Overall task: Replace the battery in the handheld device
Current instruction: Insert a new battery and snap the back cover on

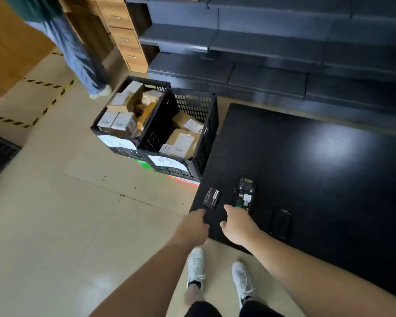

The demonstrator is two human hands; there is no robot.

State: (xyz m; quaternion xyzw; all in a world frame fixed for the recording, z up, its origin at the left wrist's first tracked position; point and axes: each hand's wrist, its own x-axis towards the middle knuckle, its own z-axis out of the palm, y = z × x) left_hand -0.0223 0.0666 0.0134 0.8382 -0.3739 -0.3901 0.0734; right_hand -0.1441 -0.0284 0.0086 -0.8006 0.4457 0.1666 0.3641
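Head camera view, looking down at a black table (306,156) from a standing person's eyes. Near the table's front left corner lies a black battery (211,198), flat with its label up. Just to its right lies the handheld device (244,194), back open so the circuit parts inside show. A black back cover (280,221) lies further right, nearer the front edge. The left hand (195,226) rests at the table's corner, just in front of the battery, fingers curled loosely and holding nothing. The right hand (237,226) reaches toward the device's near end, fingers slightly apart, fingertips touching or almost touching it. On the floor to the left stand two black crates (160,131) full of cardboard parcels. White shoes (220,275) show below.
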